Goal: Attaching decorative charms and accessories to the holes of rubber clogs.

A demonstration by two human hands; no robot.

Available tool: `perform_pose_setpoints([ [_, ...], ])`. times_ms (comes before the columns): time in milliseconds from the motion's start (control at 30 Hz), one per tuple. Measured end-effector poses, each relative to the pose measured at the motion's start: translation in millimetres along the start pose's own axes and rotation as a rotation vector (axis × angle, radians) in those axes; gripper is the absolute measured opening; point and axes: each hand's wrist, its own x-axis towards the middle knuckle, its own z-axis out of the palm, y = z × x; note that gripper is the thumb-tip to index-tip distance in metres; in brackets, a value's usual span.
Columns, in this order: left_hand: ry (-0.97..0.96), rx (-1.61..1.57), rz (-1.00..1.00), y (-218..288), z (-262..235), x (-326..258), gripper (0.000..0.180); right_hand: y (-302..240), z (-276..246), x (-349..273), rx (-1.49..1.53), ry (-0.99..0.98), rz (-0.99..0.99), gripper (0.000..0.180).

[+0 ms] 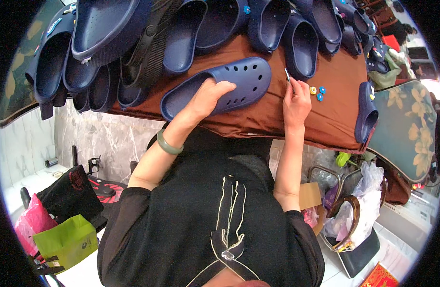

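To the left of both grips, navy blue, open-backed moulded clogs (51,64) are crowding the edge of a brown cloth-covered table (335,122), some bearing small charms.

The person's left hand (204,99) is gripping a blue moulded clog with a perforated upper (246,83), the thumb pressing on top and the fingers hiding from view. This clog is lying on the cloth under that grip, its heel to the left, its toe pointing right, its holes showing no charm.

Just right of the toe, the right hand (297,101) is pinching a slim, pale, pointed object (287,75) between thumb and fingertips, tip upward, apart from the clog. Just beside that pinch, a round yellow charm (313,90) and two blue flower-shaped charms (320,97) are lying loose.

Farther right, a navy clog with a pale charm (366,115) is resting at the table's edge.

The step in hand appears to be readying the clog for charms; the next move seems to be calling for a steady left grip and a charm lining up with a hole.
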Motion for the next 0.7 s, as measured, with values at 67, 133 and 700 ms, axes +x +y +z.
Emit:
perform_pose_setpoints([
  [67, 0.022, 0.063, 0.04, 0, 0, -1, 0.037, 7, 3, -6, -0.023, -0.021, -0.003, 0.015],
  [133, 0.022, 0.076, 0.025, 3, 2, -2, 0.037, 10, 4, -9, -0.042, -0.043, -0.006, 0.015],
  [700, 0.053, 0.021, -0.017, 4, 4, -4, 0.035, 83, -34, -5, -0.304, 0.057, 0.139, 0.016],
])
